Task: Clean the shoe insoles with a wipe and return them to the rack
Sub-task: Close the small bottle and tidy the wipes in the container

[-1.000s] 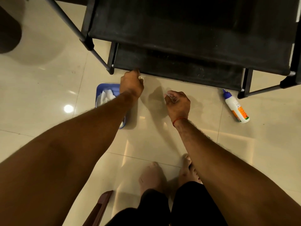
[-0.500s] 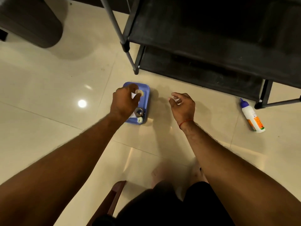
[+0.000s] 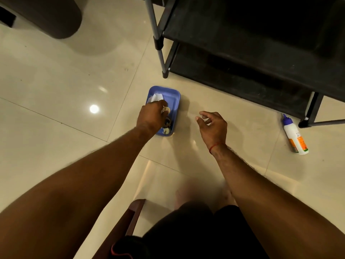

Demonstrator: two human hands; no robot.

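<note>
Left hand [image 3: 152, 116] reaches into the blue tray [image 3: 174, 99] on the floor [image 3: 56, 90], fingertips pinched together on a small pale scrap; the white wipe [image 3: 155, 97] lies just beyond it in the tray. Right hand [image 3: 212, 128] hovers empty, fingers apart and loosely curled. The wipe looks light, soft and limp, best pinched at a raised fold. No insoles are discernible; the rack [image 3: 261, 58] shelves appear dark. Glossy tile, likely slippery; a bottle [image 3: 295, 136] lies near the rack leg.
</note>
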